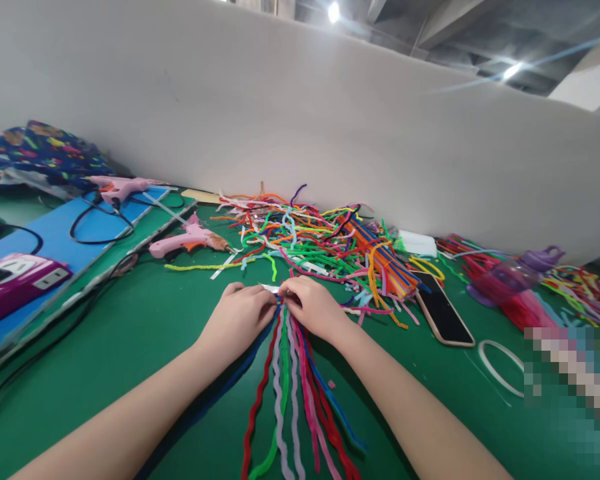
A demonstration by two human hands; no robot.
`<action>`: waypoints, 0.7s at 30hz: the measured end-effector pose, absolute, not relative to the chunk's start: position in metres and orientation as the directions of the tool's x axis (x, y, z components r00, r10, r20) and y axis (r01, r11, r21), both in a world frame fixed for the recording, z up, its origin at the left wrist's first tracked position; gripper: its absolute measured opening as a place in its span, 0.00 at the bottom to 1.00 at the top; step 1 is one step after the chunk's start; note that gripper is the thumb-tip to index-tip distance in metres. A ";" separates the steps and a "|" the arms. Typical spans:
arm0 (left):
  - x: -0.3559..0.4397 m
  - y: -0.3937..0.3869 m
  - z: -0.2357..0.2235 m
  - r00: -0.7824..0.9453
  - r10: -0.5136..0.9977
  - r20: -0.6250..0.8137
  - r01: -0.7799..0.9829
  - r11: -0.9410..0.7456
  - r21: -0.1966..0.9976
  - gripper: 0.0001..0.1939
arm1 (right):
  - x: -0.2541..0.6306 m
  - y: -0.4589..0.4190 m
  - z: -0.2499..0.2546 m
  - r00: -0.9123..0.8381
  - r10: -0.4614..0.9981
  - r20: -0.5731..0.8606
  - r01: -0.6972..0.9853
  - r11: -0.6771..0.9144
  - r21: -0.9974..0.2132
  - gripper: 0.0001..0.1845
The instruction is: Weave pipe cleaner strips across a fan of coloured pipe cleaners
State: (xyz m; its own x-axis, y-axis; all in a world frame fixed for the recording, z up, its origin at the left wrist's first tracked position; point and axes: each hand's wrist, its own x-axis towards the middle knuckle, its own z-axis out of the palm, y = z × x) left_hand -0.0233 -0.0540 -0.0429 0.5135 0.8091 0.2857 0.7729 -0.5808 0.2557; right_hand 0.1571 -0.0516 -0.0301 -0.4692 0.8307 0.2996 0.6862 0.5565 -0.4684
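Both my hands meet at the middle of the green table, over the top ends of several pipe cleaners [294, 400]. These fan out toward me in red, lilac, green, pink and blue, some of them wavy. My left hand [240, 311] has its fingers closed at the gathered ends from the left. From the right, my right hand [313, 305] pinches the same ends between thumb and fingers. A small white piece [270, 288] shows just between the fingertips. The exact grip on the ends is partly hidden by the fingers.
Behind my hands lies a tangled heap of pipe cleaners [290, 233]. Pink glue guns [190, 241], cords and a magenta power strip [25, 283] are at left. To the right are a phone [444, 310], a purple-capped bottle [515, 277] and a white ring [500, 369].
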 end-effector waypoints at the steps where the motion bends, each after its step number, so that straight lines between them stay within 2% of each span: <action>1: -0.024 -0.054 -0.042 0.507 0.814 0.283 0.772 -0.575 0.270 0.12 | 0.158 -0.052 -0.030 -0.451 0.842 0.297 0.683 0.540 -0.492 0.10; 4: -0.025 -0.054 -0.039 0.479 0.837 0.265 0.787 -0.543 0.293 0.15 | 0.160 -0.053 -0.032 -0.372 0.881 0.294 0.685 0.474 -0.554 0.10; 6: -0.027 -0.053 -0.037 0.468 0.849 0.247 0.799 -0.526 0.291 0.14 | 0.162 -0.054 -0.033 -0.355 0.884 0.304 0.690 0.467 -0.553 0.10; 15: -0.029 -0.052 -0.037 0.468 0.854 0.227 0.802 -0.518 0.295 0.12 | 0.163 -0.052 -0.039 -0.410 0.836 0.365 0.682 0.547 -0.486 0.09; 21: -0.027 -0.053 -0.036 0.470 0.860 0.197 0.810 -0.509 0.292 0.12 | 0.164 -0.052 -0.038 -0.463 0.801 0.380 0.636 0.598 -0.487 0.05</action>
State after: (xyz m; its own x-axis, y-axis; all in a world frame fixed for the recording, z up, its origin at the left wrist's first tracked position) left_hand -0.0267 -0.0528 -0.0361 0.4699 0.8604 0.1974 0.8095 -0.5091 0.2924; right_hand 0.1635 -0.0519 -0.0375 -0.4626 0.8012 0.3796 0.6361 0.5982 -0.4873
